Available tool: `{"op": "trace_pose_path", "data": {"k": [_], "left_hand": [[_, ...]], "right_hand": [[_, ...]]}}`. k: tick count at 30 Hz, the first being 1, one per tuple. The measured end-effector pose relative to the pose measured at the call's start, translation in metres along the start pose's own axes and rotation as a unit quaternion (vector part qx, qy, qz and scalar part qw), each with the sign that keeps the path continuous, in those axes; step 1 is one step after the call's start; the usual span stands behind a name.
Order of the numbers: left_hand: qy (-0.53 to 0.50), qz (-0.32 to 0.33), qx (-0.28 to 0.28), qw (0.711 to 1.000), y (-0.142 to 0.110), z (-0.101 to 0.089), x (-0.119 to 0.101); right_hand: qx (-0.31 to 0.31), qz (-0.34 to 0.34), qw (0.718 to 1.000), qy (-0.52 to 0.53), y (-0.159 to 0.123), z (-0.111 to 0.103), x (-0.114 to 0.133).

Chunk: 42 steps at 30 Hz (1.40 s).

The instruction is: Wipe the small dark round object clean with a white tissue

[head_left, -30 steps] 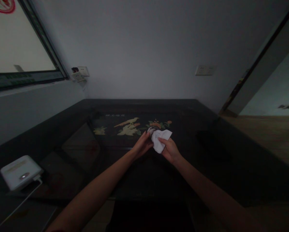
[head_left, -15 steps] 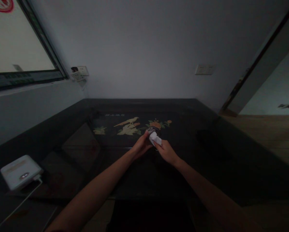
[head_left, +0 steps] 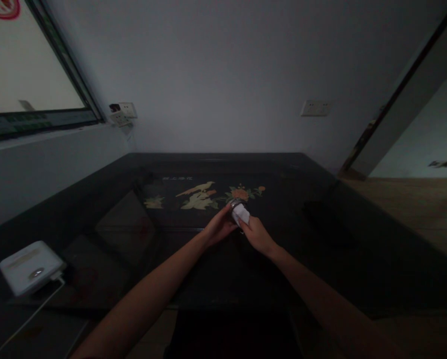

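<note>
Both my hands meet over the middle of a dark lacquered table point(head_left: 321, 239). My left hand point(head_left: 219, 228) is closed round a small dark object with a shiny metallic rim point(head_left: 235, 203); I cannot make out what it is. My right hand point(head_left: 256, 234) pinches a bunched white tissue point(head_left: 241, 214) and presses it against that object. Only a small wad of the tissue shows between my fingers.
The table bears an inlaid picture of birds and flowers point(head_left: 204, 195). A white power bank point(head_left: 29, 267) with a white cable lies at the near left. A window point(head_left: 25, 65) and wall sockets point(head_left: 123, 113) are at the left, a doorway point(head_left: 421, 139) at the right.
The tissue, loose and spread a second ago, is now bunched small between my right fingers against the object. Both hands stay almost in the same place.
</note>
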<state>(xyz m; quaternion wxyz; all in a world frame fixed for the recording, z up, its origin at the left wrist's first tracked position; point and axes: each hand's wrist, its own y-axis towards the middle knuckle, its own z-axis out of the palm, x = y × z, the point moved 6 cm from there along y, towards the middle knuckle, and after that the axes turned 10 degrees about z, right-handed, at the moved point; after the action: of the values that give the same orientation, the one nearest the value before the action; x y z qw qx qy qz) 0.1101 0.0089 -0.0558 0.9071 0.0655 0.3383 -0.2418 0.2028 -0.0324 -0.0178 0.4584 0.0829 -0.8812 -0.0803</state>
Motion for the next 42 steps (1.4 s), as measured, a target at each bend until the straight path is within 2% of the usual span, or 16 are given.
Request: {"op": "trace_pose_path", "data": {"k": [7, 12, 15, 18, 22, 24, 27, 30, 32, 33, 35, 37, 39, 42], "left_hand": [[0.044, 0.042, 0.007, 0.998, 0.007, -0.009, 0.001], [0.039, 0.058, 0.023, 0.997, 0.008, -0.006, -0.001], [0.037, 0.046, 0.029, 0.998, 0.007, -0.003, -0.002], [0.043, 0.038, 0.018, 0.998, 0.008, -0.003, -0.001], [0.065, 0.045, -0.003, 0.997, 0.008, -0.004, -0.001], [0.08, 0.042, -0.007, 0.996, 0.006, -0.002, -0.001], [0.087, 0.04, 0.004, 0.995, 0.004, 0.0, -0.002], [0.068, 0.05, 0.015, 0.996, 0.004, 0.0, -0.002], [0.055, 0.06, 0.015, 0.997, 0.006, -0.003, -0.002], [0.05, 0.063, 0.014, 0.997, 0.008, -0.004, -0.001], [0.045, 0.061, 0.014, 0.997, 0.01, -0.006, 0.0], [0.045, 0.053, 0.014, 0.998, 0.011, -0.008, 0.002], [0.046, 0.046, 0.011, 0.998, 0.011, -0.009, 0.003], [0.049, 0.046, 0.007, 0.998, 0.01, -0.01, 0.001]], "right_hand": [[0.055, -0.054, 0.986, -0.149, -0.005, 0.005, 0.013], [0.058, -0.113, 0.963, -0.236, -0.01, 0.004, 0.023], [0.023, -0.15, 0.929, -0.338, -0.012, 0.008, 0.025], [-0.023, -0.142, 0.896, -0.419, -0.012, 0.014, 0.023], [-0.05, -0.11, 0.884, -0.451, -0.013, 0.02, 0.023], [-0.048, -0.088, 0.893, -0.439, -0.015, 0.019, 0.026], [-0.015, -0.051, 0.928, -0.368, -0.017, 0.014, 0.03], [0.019, 0.007, 0.976, -0.219, -0.014, 0.01, 0.025], [0.02, 0.061, 0.996, -0.063, -0.008, 0.009, 0.014], [0.006, 0.092, 0.995, 0.029, -0.005, 0.009, 0.007], [-0.026, 0.138, 0.969, 0.202, 0.0, 0.011, -0.008], [-0.046, 0.161, 0.943, 0.288, 0.002, 0.013, -0.017], [-0.039, 0.164, 0.95, 0.263, 0.003, 0.015, -0.018], [0.012, 0.116, 0.989, 0.095, 0.003, 0.012, -0.004]]}}
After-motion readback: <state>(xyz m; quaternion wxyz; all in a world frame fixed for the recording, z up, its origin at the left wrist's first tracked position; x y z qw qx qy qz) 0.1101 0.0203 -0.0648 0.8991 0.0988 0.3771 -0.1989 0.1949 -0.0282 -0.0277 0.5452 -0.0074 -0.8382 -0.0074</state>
